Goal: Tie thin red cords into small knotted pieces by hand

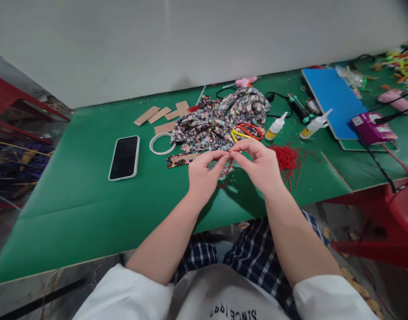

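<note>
Over the front of the green table, my left hand (206, 172) and my right hand (258, 163) meet fingertip to fingertip, each pinching red string (226, 174). Loose strands hang below the fingers. Just behind my hands lie scissors (246, 132) with red and yellow handles, on a heap of floral cloth (220, 118). A bundle of red strings (286, 161) spreads to the right of my right hand. Left of my left hand is a flat floral strip (181, 160) with a brown piece on it.
A phone (124, 158), a tape roll (161, 144) and brown cardboard pieces (147, 115) lie left on the green table (90, 222). Two glue bottles (275, 127), a blue board (337, 100), a purple box (374, 127) and cables are at right. A wall (157, 44) rises behind.
</note>
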Demonstrator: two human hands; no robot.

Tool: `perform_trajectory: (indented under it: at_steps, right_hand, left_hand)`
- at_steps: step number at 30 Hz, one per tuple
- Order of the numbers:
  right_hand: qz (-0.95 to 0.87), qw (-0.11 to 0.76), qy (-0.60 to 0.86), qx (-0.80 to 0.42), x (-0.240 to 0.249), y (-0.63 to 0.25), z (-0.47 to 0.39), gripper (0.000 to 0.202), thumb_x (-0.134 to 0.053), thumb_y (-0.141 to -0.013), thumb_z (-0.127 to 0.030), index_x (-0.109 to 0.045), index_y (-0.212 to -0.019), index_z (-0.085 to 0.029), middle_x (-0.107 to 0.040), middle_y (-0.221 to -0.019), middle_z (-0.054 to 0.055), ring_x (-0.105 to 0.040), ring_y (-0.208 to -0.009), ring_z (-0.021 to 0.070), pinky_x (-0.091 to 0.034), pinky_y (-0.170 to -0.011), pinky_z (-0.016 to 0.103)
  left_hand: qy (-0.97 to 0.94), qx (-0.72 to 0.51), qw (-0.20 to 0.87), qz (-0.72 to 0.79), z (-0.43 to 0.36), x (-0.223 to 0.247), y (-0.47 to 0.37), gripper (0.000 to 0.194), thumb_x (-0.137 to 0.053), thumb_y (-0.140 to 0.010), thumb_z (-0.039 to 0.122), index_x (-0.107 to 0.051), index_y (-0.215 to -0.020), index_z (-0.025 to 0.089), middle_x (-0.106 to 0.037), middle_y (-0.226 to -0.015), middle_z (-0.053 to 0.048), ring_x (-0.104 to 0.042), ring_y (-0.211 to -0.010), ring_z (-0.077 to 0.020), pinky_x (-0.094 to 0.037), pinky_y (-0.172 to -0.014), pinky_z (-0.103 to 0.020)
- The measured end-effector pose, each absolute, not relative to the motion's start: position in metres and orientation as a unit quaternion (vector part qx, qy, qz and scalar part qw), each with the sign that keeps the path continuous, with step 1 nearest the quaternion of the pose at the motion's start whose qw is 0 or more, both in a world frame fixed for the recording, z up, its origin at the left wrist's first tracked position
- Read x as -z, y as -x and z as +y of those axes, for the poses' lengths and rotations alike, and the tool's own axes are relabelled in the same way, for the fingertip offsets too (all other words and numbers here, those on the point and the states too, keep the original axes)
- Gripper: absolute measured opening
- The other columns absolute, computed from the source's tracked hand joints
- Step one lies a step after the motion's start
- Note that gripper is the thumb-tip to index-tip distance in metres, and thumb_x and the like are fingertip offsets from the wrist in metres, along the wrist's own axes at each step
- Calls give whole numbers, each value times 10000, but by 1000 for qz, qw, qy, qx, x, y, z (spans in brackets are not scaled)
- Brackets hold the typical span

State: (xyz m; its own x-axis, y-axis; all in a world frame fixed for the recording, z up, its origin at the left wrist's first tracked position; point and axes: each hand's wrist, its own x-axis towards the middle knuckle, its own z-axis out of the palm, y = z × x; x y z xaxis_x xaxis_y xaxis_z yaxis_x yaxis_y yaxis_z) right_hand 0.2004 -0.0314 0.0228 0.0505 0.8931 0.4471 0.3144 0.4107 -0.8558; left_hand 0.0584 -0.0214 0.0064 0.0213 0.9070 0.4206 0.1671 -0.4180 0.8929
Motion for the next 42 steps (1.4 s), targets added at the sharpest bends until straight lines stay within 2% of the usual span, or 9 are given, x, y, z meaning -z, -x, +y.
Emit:
perform_trajectory:
  at_steps: [5,15,27,33,38,42]
  right_hand:
    - [-667,519,484,-228,-27,-202,-32,39,-606,-798,-196,-609,-763,-213,-626,-818,9,-590,-858,158,-478,-846,362]
    - [-632,541,466,-300,-15,-197,-29,53,-543,-843,-265,-564,-814,-226,-584,-865,10,-562,-877,153,-454,-882,355]
    - [-600,554,467,-340,-15,-196,-29,81,-570,-830,-299,-587,-825,-220,-594,-873,6,-576,-866,139,-479,-833,318]
    - [-556,580,465,-372,-17,-194,-30,50,-622,-797,-265,-618,-803,-216,-625,-807,-15,-593,-767,111,-500,-756,276]
    - [-535,595,454,-392,-16,-192,-29,24,-650,-775,-236,-638,-782,-216,-639,-780,-31,-598,-725,93,-505,-706,247]
    - [-539,598,446,-391,-15,-194,-28,20,-676,-755,-221,-664,-771,-223,-653,-781,-37,-610,-740,96,-508,-722,253]
  left_hand:
    - [-665,-544,290,422,-22,-8,-57,97,-655,-782,279,-731,-787,220,-728,-763,0,-653,-704,-121,-504,-705,-238]
    - [-592,-558,396,425,-22,-8,-60,122,-693,-740,306,-744,-790,207,-742,-777,-11,-674,-700,-128,-538,-692,-241]
    - [-584,-554,419,419,-21,-8,-61,129,-695,-730,305,-736,-786,196,-739,-775,-16,-673,-686,-130,-547,-676,-244]
    - [-567,-563,429,421,-21,-8,-62,108,-690,-726,285,-718,-756,186,-724,-742,-11,-654,-664,-122,-536,-661,-245]
    - [-568,-570,422,418,-21,-7,-61,102,-689,-731,281,-715,-761,187,-723,-738,-6,-651,-658,-116,-527,-647,-232]
    - [-611,-556,375,420,-21,-6,-60,125,-661,-766,302,-718,-785,192,-725,-767,-11,-650,-675,-120,-519,-670,-238]
